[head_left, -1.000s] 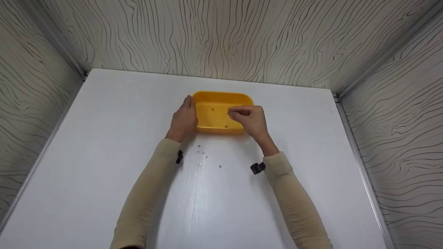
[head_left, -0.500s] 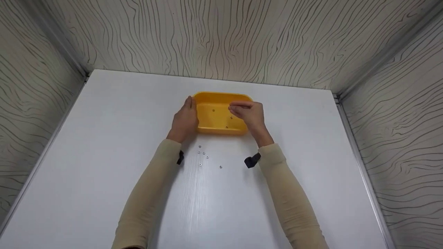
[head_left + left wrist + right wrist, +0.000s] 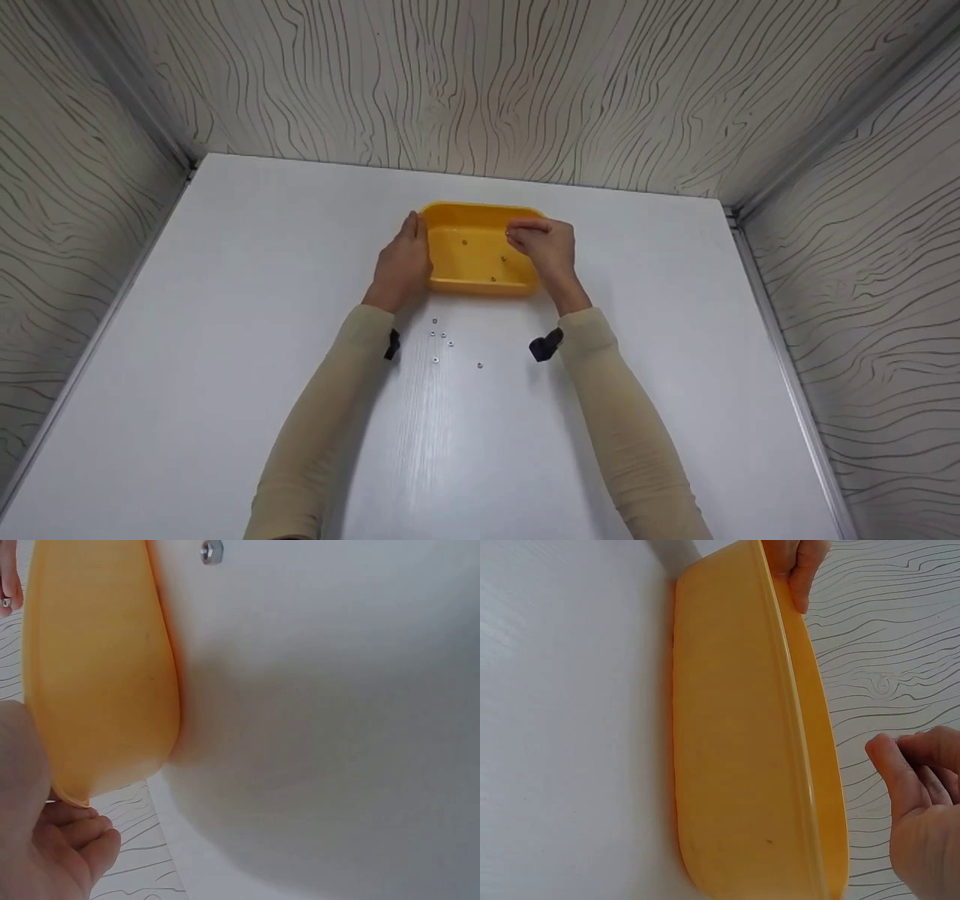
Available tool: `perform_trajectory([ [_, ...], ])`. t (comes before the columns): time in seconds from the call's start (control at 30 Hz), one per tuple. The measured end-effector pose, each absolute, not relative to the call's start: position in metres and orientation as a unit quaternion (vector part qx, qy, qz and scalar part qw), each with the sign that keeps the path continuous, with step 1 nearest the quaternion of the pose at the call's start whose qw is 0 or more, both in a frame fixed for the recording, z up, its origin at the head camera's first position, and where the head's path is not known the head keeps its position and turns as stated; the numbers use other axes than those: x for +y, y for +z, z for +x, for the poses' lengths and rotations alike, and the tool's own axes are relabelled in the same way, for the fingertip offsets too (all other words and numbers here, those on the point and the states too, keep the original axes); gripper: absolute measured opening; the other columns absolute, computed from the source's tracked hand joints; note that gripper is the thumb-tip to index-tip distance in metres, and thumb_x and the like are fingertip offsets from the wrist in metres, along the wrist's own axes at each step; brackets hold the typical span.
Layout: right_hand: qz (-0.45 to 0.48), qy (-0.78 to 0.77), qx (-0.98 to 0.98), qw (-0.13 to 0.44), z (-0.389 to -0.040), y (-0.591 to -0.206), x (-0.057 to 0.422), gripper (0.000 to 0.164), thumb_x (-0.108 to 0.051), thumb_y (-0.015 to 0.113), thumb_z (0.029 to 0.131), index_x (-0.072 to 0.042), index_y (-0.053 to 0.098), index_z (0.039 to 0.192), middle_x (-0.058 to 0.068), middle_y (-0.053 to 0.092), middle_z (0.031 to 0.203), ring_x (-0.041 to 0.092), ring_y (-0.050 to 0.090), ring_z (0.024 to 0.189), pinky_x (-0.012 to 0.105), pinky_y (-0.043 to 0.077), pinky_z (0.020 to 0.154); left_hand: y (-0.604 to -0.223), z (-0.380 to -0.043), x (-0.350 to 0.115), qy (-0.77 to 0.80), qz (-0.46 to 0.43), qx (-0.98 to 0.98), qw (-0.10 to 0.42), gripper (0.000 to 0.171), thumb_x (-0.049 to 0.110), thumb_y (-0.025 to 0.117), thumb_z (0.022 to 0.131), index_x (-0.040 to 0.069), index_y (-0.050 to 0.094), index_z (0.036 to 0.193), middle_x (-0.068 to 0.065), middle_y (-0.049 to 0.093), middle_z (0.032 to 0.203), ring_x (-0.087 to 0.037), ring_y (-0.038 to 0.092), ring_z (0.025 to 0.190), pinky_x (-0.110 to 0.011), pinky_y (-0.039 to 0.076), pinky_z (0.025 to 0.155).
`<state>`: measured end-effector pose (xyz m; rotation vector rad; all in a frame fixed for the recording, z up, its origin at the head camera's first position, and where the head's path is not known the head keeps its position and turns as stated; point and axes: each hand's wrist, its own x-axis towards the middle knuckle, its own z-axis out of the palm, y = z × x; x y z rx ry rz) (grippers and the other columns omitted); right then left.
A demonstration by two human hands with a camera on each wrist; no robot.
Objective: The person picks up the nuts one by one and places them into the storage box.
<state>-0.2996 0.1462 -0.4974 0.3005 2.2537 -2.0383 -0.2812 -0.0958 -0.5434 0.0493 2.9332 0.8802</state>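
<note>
A yellow plastic bin [image 3: 480,287] stands on the white table. My left hand [image 3: 403,264] grips its left end wall, its fingers at the rim in the left wrist view. Over the bin's right part, my right hand [image 3: 549,244] pinches a small metal nut [image 3: 6,601] between thumb and fingertips. Three similar nuts lie apart on the bin floor: one nut [image 3: 464,242] left of centre, another nut [image 3: 503,259] below the right hand, and a third nut [image 3: 493,279] close to the near wall.
Several loose nuts [image 3: 443,335] lie on the white table [image 3: 225,337] in front of the bin, one nut [image 3: 480,365] farther right than the others. Wood-grain patterned panels [image 3: 450,90] rise behind the table and on both sides.
A nut has dropped from the right hand onto the bin floor, while another stays between the fingertips. The right hand has risen slightly, then shifted a little right. The left hand keeps its grip.
</note>
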Motion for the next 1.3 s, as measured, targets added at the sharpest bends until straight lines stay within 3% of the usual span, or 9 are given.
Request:
perform_trajectory([
  [0.27,0.074,-0.680,0.730,0.011,-0.299,-0.502,0.150,0.018,-0.001,0.070,0.097,0.003,0.078,0.113,0.018,0.076,0.117,0.035,0.073,0.117,0.027,0.065,0.093,-0.545,-0.283,-0.096,0.203,0.053,0.978,0.017,0.058,0.014,0.036,0.114,-0.005,0.017,0.166,-0.024,0.023,0.173,-0.036,0.036,0.158,-0.047,0.037,0.128],
  [0.47,0.051,-0.681,0.730,0.029,-0.292,-0.492,0.152,0.019,-0.006,0.072,0.098,0.002,0.078,0.113,0.014,0.077,0.114,0.023,0.077,0.109,0.036,0.064,0.097,-0.545,-0.282,-0.095,0.229,0.038,0.972,0.023,0.059,0.018,0.034,0.115,-0.002,0.014,0.167,-0.021,0.021,0.175,-0.034,0.033,0.160,-0.047,0.034,0.130],
  [0.6,0.026,-0.648,0.761,0.026,-0.285,-0.487,0.155,0.015,-0.009,0.073,0.098,-0.003,0.080,0.110,0.012,0.079,0.110,0.020,0.077,0.103,0.031,0.065,0.094,-0.545,-0.283,-0.095,0.273,0.016,0.961,0.035,0.060,0.025,0.028,0.116,0.001,0.011,0.168,-0.017,0.020,0.176,-0.031,0.029,0.162,-0.046,0.030,0.132],
  [0.77,-0.015,-0.608,0.793,0.021,-0.273,-0.487,0.158,0.014,-0.009,0.073,0.097,-0.005,0.081,0.108,0.013,0.080,0.108,0.037,0.075,0.109,0.023,0.065,0.089,-0.546,-0.284,-0.094,0.305,-0.011,0.951,0.051,0.061,0.033,0.023,0.117,0.004,0.009,0.169,-0.013,0.020,0.177,-0.028,0.026,0.163,-0.045,0.027,0.133],
  [0.83,-0.033,-0.599,0.800,0.024,-0.267,-0.489,0.158,0.014,-0.009,0.073,0.097,-0.005,0.080,0.108,0.014,0.079,0.109,0.037,0.075,0.108,0.023,0.065,0.088,-0.546,-0.284,-0.093,0.311,-0.016,0.949,0.055,0.061,0.034,0.023,0.117,0.005,0.009,0.169,-0.012,0.019,0.177,-0.027,0.025,0.163,-0.045,0.026,0.133],
  [1.03,-0.089,-0.555,0.826,0.025,-0.248,-0.494,0.155,0.013,-0.011,0.076,0.096,-0.006,0.081,0.106,0.012,0.080,0.110,0.021,0.077,0.099,0.021,0.064,0.087,-0.547,-0.282,-0.095,0.269,0.013,0.962,0.043,0.061,0.025,0.031,0.116,0.002,0.010,0.168,-0.016,0.019,0.177,-0.030,0.028,0.162,-0.046,0.029,0.132],
  [1.3,-0.151,-0.526,0.836,0.035,-0.228,-0.493,0.149,0.015,-0.013,0.080,0.093,-0.006,0.082,0.106,0.011,0.081,0.107,0.023,0.077,0.098,0.028,0.065,0.090,-0.546,-0.280,-0.095,0.231,0.042,0.972,0.016,0.059,0.019,0.033,0.115,-0.002,0.014,0.167,-0.020,0.021,0.175,-0.034,0.034,0.160,-0.046,0.034,0.130],
])
